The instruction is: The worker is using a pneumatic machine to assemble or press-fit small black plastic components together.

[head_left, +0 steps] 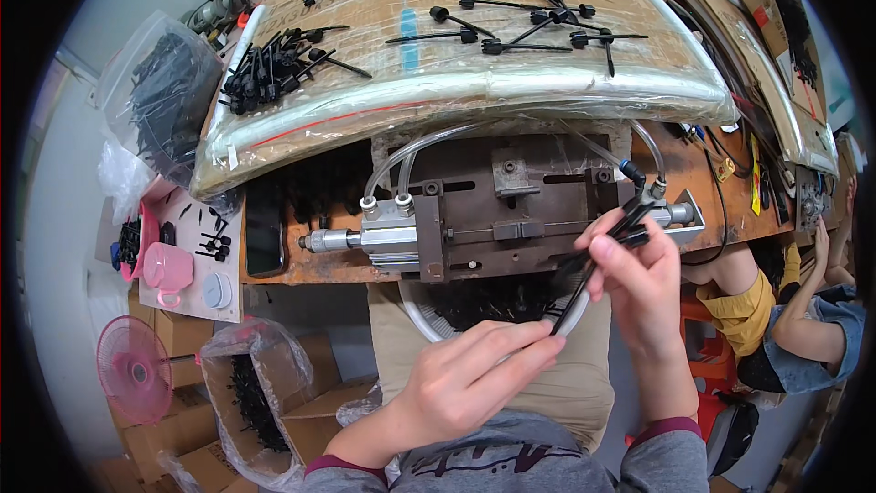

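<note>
Above my lap, my right hand [637, 278] pinches thin black plastic rods with knobbed heads [636, 211] between thumb and fingers; how many it holds I cannot tell. One rod [577, 305] slants down toward my left hand [470, 374], whose fingertips close on its lower end. Behind my hands stands a brown metal clamping fixture [493, 196] with a silver air cylinder [391, 236] at its left and clear hoses. Its small centre block [520, 230] holds no rod that I can see. Below, a white basket [422, 318] on my lap contains many small black parts, partly hidden by my hands.
A plastic-wrapped cardboard surface [356, 96] bears scattered rods [525, 47] and a pile of them [274, 73]. A bag of black parts [169, 82], a phone [265, 236], a pink mug [169, 267] and a pink fan [135, 370] are at left. Another person [812, 329] sits at right.
</note>
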`<state>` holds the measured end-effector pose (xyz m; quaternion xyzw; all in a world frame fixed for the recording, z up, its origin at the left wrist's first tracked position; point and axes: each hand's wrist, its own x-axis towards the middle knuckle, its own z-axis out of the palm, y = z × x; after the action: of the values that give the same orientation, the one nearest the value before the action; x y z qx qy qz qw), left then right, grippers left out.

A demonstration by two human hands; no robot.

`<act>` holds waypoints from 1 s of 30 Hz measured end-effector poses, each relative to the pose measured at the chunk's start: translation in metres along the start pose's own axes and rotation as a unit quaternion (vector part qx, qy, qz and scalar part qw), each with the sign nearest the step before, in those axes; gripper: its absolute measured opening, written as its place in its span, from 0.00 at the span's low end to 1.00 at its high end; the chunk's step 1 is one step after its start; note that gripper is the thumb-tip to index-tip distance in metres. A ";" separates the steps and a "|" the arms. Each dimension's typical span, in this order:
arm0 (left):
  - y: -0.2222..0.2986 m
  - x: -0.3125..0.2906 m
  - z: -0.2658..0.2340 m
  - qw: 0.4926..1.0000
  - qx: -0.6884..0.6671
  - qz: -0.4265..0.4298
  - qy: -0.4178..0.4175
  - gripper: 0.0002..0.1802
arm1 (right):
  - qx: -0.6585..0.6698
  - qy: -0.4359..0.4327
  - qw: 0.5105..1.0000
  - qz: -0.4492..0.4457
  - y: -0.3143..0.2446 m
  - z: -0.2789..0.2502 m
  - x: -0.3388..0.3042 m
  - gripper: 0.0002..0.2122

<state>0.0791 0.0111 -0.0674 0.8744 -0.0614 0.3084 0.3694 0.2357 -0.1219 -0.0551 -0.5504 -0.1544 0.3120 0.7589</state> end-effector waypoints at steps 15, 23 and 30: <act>-0.040 0.000 0.036 0.977 0.205 -0.054 -0.018 0.14 | -0.484 0.061 0.725 -0.487 0.018 -0.018 -0.010 0.15; -0.041 0.005 0.032 0.979 0.185 -0.078 -0.029 0.14 | -0.571 -0.050 0.607 -0.551 0.022 -0.026 -0.009 0.16; -0.021 0.006 0.021 0.976 -0.190 -0.098 0.042 0.17 | -0.590 -0.088 0.549 -0.585 0.030 -0.018 -0.010 0.13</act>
<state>0.1015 0.0123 -0.0875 0.7763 -0.0172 0.2897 0.5595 0.2300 -0.1356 -0.0880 -0.6324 -0.6576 -0.3156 0.2607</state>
